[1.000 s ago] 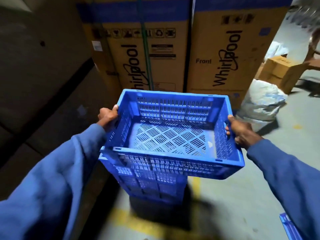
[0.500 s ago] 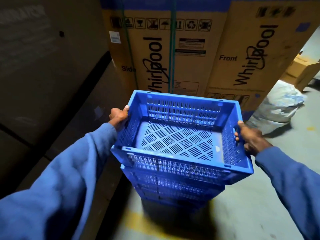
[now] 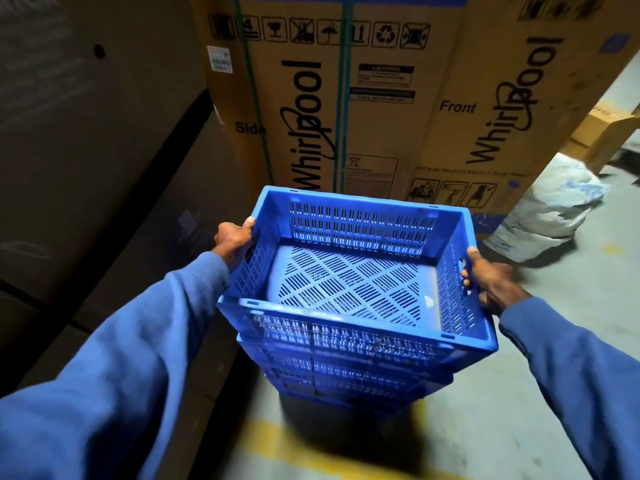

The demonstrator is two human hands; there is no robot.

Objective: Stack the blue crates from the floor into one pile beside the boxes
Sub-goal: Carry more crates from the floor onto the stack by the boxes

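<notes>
An empty blue slotted crate [image 3: 349, 289] is in the middle of the head view, gripped at both short ends. My left hand [image 3: 233, 237] clasps its left rim and my right hand [image 3: 491, 282] holds its right side by the handle slot. Right under it stands a pile of blue crates [image 3: 343, 375] on the floor; the held crate sits on or just above the pile, turned slightly askew to it. The pile stands directly in front of tall cardboard boxes [image 3: 346, 109].
A dark wall of large cartons [image 3: 86, 150] runs along the left. A white sack [image 3: 550, 209] lies at the right beside the boxes, with a small brown carton [image 3: 602, 129] behind it. Grey floor with a yellow line [image 3: 277, 441] stretches toward me and to the right.
The crate in my hands has come down and forward onto the pile, closing the gap beneath it. The boxes now loom closer.
</notes>
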